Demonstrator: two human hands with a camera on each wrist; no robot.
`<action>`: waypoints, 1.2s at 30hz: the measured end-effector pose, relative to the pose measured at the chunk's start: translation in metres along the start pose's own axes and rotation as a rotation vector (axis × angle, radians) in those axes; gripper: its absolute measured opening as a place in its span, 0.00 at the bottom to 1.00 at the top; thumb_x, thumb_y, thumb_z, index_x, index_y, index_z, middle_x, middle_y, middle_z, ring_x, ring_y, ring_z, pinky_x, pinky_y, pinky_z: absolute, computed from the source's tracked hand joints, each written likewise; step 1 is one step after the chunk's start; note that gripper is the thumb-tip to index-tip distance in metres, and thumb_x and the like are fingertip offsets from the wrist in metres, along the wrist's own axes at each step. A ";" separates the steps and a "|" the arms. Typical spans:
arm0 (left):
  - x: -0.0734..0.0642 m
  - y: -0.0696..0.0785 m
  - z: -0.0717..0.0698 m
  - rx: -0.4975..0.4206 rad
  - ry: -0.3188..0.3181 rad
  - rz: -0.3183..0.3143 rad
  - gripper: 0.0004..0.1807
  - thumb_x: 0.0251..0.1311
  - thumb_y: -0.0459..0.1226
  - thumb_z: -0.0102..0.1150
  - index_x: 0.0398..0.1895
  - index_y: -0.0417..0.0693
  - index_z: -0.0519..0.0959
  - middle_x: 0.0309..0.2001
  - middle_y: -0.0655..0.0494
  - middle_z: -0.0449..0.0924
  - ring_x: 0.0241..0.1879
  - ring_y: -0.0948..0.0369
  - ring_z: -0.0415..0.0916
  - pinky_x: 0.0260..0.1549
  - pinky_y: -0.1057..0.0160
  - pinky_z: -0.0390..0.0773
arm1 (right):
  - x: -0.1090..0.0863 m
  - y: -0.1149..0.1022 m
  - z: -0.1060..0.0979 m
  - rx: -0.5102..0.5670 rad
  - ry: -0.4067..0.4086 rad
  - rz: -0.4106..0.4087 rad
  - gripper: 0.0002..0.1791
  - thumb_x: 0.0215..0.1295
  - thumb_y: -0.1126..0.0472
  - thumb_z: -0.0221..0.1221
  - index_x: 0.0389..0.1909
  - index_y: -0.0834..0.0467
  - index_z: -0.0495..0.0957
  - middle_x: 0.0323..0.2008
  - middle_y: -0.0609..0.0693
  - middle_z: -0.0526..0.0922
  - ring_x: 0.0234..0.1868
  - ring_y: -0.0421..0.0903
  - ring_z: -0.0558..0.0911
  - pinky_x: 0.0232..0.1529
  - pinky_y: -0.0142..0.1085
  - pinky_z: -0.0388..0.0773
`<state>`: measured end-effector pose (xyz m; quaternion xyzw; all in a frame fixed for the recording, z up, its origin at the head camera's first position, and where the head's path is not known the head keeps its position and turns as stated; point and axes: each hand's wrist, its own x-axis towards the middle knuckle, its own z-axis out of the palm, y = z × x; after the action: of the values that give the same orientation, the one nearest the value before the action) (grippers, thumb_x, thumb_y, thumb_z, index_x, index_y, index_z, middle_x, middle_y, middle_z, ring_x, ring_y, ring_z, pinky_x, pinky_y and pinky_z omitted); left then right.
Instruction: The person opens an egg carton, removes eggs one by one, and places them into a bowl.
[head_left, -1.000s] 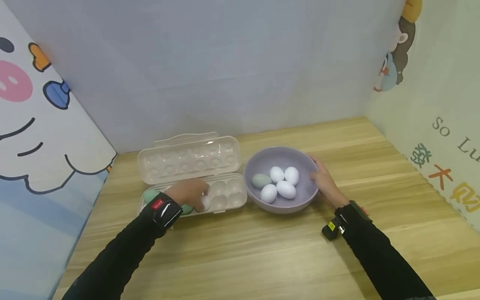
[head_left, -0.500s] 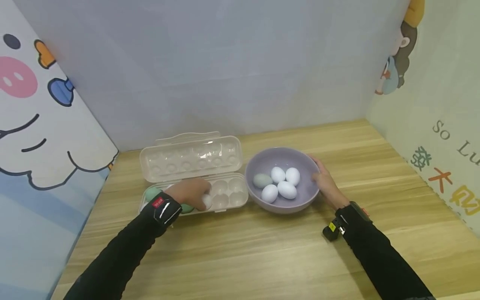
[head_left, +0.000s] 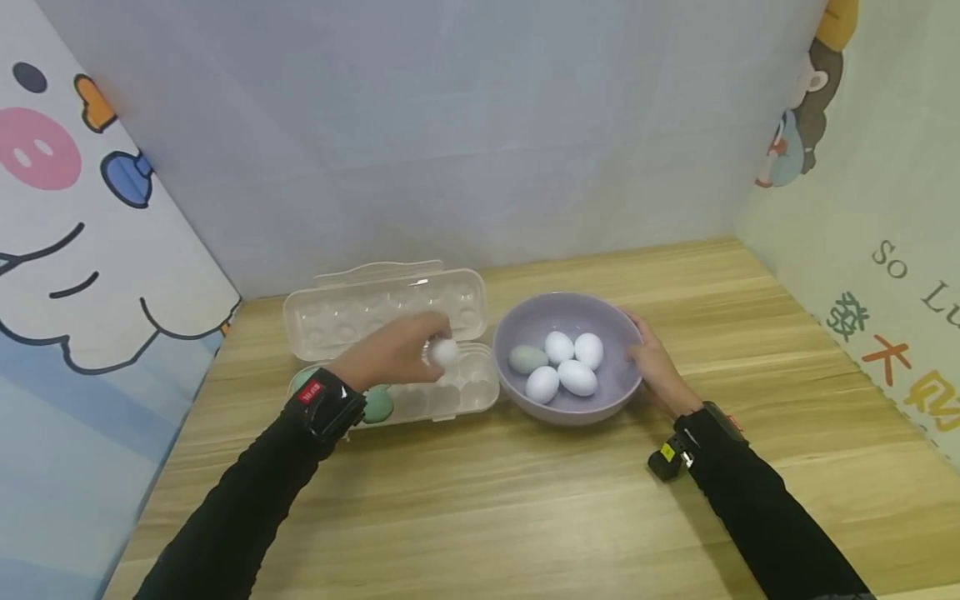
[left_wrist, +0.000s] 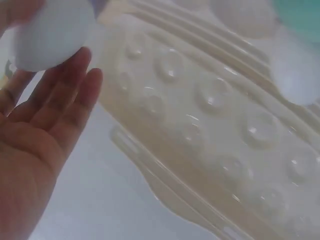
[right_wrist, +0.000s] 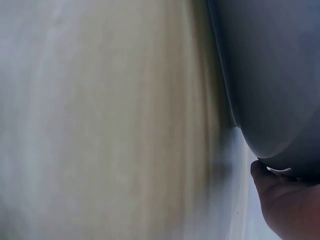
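Observation:
My left hand pinches a white egg above the clear plastic egg carton. In the left wrist view, thumb and fingertips hold this egg over the carton's lid side. Green eggs sit in the carton's left part, partly hidden by hand and wrist; a white egg lies beside a green one there. My right hand grips the right rim of a purple bowl. Inside the bowl lie several white eggs and one grey-green egg. The right wrist view shows the hand at the bowl's edge.
The carton's dimpled lid lies folded back behind its base. Bowl and carton stand side by side on a wooden table. A pale cloth wall rises at the back, with printed panels on both sides.
The left hand has lifted the white egg out of the carton's front row, up and to the right. The right hand stays on the bowl.

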<state>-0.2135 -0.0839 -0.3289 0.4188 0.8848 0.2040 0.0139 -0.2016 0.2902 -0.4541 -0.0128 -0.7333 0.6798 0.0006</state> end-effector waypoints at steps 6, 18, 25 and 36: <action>0.030 0.020 0.010 -0.017 0.066 0.145 0.18 0.41 0.34 0.65 0.37 0.50 0.70 0.35 0.60 0.71 0.37 0.63 0.68 0.38 0.64 0.71 | -0.002 -0.004 0.001 -0.003 -0.008 -0.009 0.43 0.44 0.74 0.40 0.66 0.46 0.50 0.68 0.56 0.46 0.63 0.61 0.51 0.57 0.59 0.57; 0.087 0.072 0.044 0.051 -0.178 0.213 0.25 0.42 0.40 0.64 0.48 0.52 0.71 0.41 0.57 0.67 0.37 0.62 0.68 0.37 0.67 0.70 | -0.017 -0.027 0.007 -0.011 -0.005 0.002 0.42 0.43 0.75 0.38 0.66 0.53 0.49 0.67 0.59 0.46 0.63 0.63 0.53 0.56 0.58 0.59; 0.096 0.077 0.063 0.155 -0.231 0.240 0.15 0.39 0.43 0.65 0.32 0.55 0.72 0.28 0.63 0.70 0.29 0.63 0.66 0.29 0.67 0.67 | -0.017 -0.028 0.012 -0.002 -0.005 0.019 0.42 0.44 0.76 0.38 0.66 0.54 0.49 0.67 0.59 0.47 0.62 0.63 0.54 0.55 0.57 0.62; 0.106 0.082 0.081 0.201 -0.328 0.248 0.09 0.47 0.40 0.62 0.31 0.54 0.72 0.27 0.61 0.70 0.28 0.62 0.67 0.28 0.66 0.67 | -0.017 -0.026 0.008 0.020 -0.005 0.004 0.41 0.47 0.77 0.38 0.67 0.52 0.48 0.67 0.58 0.47 0.63 0.60 0.53 0.57 0.56 0.59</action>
<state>-0.2059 0.0706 -0.3571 0.5513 0.8282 0.0442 0.0906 -0.1856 0.2804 -0.4282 -0.0125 -0.7265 0.6871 -0.0024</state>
